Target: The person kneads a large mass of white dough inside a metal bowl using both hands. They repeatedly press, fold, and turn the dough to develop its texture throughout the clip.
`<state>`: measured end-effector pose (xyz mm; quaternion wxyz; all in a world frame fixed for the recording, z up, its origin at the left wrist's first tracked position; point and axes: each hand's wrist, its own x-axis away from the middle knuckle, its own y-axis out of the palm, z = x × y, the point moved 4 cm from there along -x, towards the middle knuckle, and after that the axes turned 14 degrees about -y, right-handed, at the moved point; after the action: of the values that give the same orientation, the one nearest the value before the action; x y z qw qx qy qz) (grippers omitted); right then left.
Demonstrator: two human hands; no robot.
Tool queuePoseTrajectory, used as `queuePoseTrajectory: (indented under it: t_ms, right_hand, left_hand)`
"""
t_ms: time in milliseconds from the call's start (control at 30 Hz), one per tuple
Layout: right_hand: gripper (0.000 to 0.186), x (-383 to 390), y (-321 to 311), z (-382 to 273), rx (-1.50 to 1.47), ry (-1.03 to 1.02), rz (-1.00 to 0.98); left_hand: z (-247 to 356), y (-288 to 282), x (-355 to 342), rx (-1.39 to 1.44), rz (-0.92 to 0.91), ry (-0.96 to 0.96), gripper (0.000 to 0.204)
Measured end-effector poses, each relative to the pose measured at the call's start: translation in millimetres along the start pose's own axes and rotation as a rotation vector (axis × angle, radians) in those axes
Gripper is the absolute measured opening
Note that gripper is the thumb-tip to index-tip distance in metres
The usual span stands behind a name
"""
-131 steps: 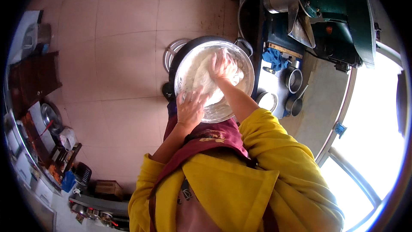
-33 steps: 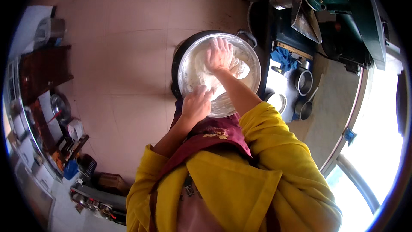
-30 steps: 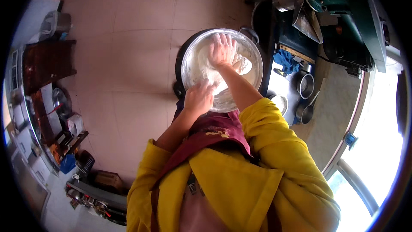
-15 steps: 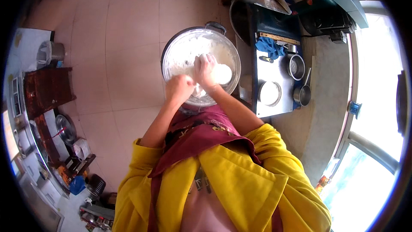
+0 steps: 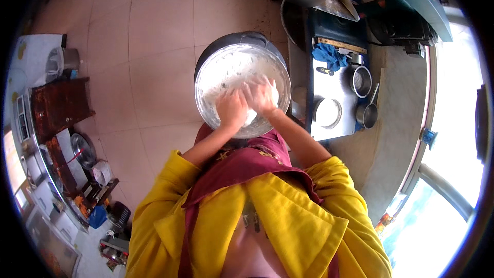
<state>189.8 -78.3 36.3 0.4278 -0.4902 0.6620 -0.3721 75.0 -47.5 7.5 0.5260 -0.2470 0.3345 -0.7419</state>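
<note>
A wide silvery basin (image 5: 205, 104) dusted with white flour tilts towards me, with the dark outside of a pot (image 5: 206, 51) showing behind its far rim. Low in the basin lies a lump of white dough (image 5: 251, 117), mostly covered by my hands. My left hand (image 5: 232, 108) bends its fingers over the dough's left part. Beside it, my right hand (image 5: 261, 95) grips the right part, its floury fingers curled over the top. The two hands almost touch, and their fingertips are partly lost against the white.
On my right a low metal-topped table (image 5: 321, 133) bears a round white-filled dish (image 5: 327, 113), a blue cloth (image 5: 329, 56) and a small pot (image 5: 361, 81). A long-handled saucepan (image 5: 367, 115) is beside it. A brown wooden cabinet (image 5: 60, 108) stands left, across the tiled floor (image 5: 159, 87).
The basin has tipped towards me, exposing more of the dark pot behind it. My left hand has gone from a fist to fingers laid over the dough; my right hand has shifted slightly right and down.
</note>
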Motion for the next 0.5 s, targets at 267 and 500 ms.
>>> queuePoseTrajectory:
  t_ms: [267, 500]
  right_hand:
    - [0.020, 24, 36, -4, 0.067, 0.102, 0.092]
    - [0.020, -11, 35, 10, 0.026, 0.097, 0.017]
  left_hand:
    - [7, -7, -2, 0.135, 0.142, -0.283, 0.022]
    - [-7, 1, -42, 0.169, 0.094, -0.089, 0.018]
